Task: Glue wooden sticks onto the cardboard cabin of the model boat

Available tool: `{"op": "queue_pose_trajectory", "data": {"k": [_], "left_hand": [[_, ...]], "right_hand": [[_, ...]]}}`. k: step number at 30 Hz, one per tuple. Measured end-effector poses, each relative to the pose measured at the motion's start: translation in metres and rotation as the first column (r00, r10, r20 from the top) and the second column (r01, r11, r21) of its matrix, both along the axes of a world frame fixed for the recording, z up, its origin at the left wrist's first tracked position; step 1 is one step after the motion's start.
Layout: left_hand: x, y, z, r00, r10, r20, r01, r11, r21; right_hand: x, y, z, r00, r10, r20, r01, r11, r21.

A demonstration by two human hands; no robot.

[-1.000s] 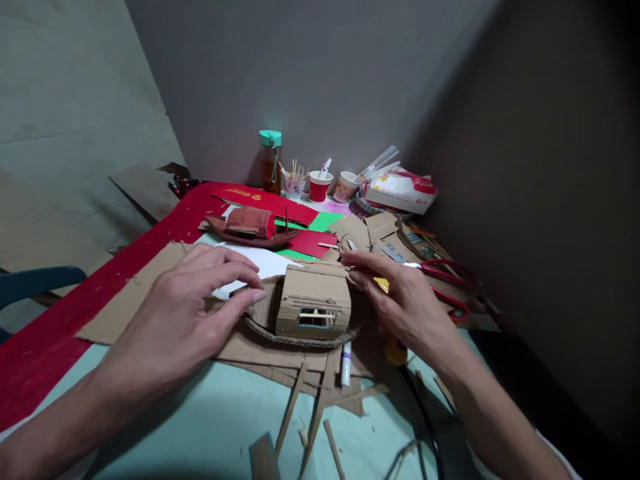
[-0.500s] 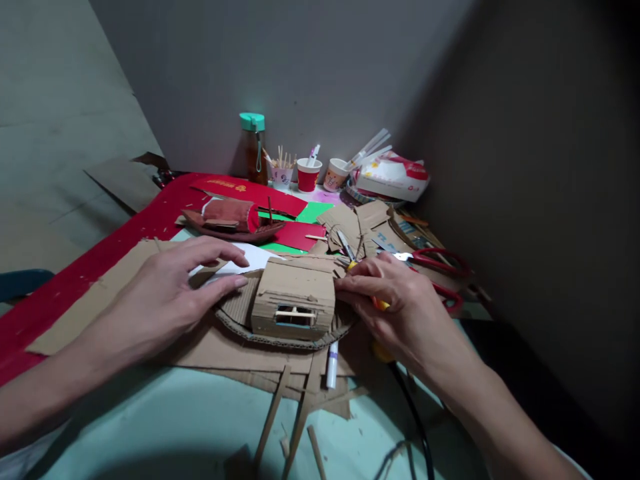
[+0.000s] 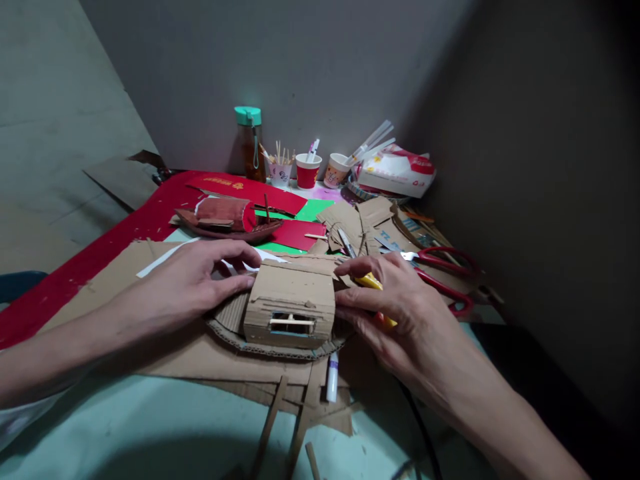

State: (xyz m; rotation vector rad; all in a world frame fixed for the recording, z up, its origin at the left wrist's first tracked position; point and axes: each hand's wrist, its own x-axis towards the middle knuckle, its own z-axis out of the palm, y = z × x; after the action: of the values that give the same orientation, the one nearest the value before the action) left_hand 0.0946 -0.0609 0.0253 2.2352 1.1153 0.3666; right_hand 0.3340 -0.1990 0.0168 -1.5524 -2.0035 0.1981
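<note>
A small cardboard cabin [image 3: 293, 300] with a window opening stands on a curved corrugated cardboard hull [image 3: 235, 327] at the middle of the table. My left hand [image 3: 187, 283] grips the cabin's left side, index finger over the top back edge and thumb against the wall. My right hand [image 3: 400, 310] holds the cabin's right side with thumb and fingertips. A yellow tool [image 3: 373, 283] shows between those fingers, lying under the hand; a black cord [image 3: 420, 427] runs from it toward me.
Flat cardboard sheets [image 3: 125, 267] and strips [image 3: 267, 427] lie under and before the model, with a white pen [image 3: 332, 377]. Behind are a brown model boat [image 3: 225, 220], red scissors [image 3: 443, 270], red and green paper [image 3: 295, 233], paper cups [image 3: 306, 171], a bottle [image 3: 250, 143].
Both hands have closed in on the cabin: the left thumb and index now touch its left wall, and the right hand has moved over the yellow tool onto its right side.
</note>
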Motion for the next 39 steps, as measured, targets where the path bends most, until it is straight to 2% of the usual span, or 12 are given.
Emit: {"op": "queue_pose_trajectory", "data": {"k": [5,9,12,16,19,24,30,35,39], "left_hand": [[0.003,-0.008,-0.004,0.996,-0.008,0.090,0.017,0.995,-0.094],[0.000,-0.009,-0.012,0.985,0.002,0.175,-0.001,1.000,-0.006],[-0.003,-0.007,-0.018,0.983,0.008,0.182,-0.020,0.998,0.062],[-0.005,-0.003,-0.024,0.981,0.032,0.193,-0.054,0.992,0.110],[-0.006,-0.003,-0.026,0.978,0.002,0.207,-0.031,0.990,0.135],[-0.004,-0.004,-0.027,0.971,0.009,0.239,-0.043,0.990,0.136],[-0.005,-0.005,-0.027,0.982,0.054,0.180,-0.073,0.992,0.101],[-0.005,-0.007,-0.019,0.984,0.041,0.175,-0.049,0.998,0.038],[0.000,-0.008,-0.010,0.984,0.058,0.171,-0.068,0.996,0.051]], "right_hand": [[-0.005,0.001,-0.011,0.999,0.016,0.038,-0.016,1.000,0.001],[-0.009,0.005,-0.013,0.996,0.044,0.078,-0.043,0.999,-0.007],[-0.009,0.010,-0.015,0.993,0.075,0.094,-0.071,0.996,-0.048],[-0.008,0.012,-0.021,0.997,0.032,0.076,-0.034,0.999,0.028],[-0.007,0.010,-0.022,0.994,0.044,0.100,-0.045,0.999,0.011],[-0.011,0.008,-0.015,0.991,0.032,0.131,-0.034,0.999,0.012],[-0.014,0.014,-0.002,0.990,0.035,0.139,-0.033,0.999,-0.013],[-0.010,0.011,0.003,0.996,0.003,0.090,-0.002,1.000,-0.013],[-0.004,0.007,0.003,0.998,-0.069,0.007,0.069,0.998,-0.003]]}}
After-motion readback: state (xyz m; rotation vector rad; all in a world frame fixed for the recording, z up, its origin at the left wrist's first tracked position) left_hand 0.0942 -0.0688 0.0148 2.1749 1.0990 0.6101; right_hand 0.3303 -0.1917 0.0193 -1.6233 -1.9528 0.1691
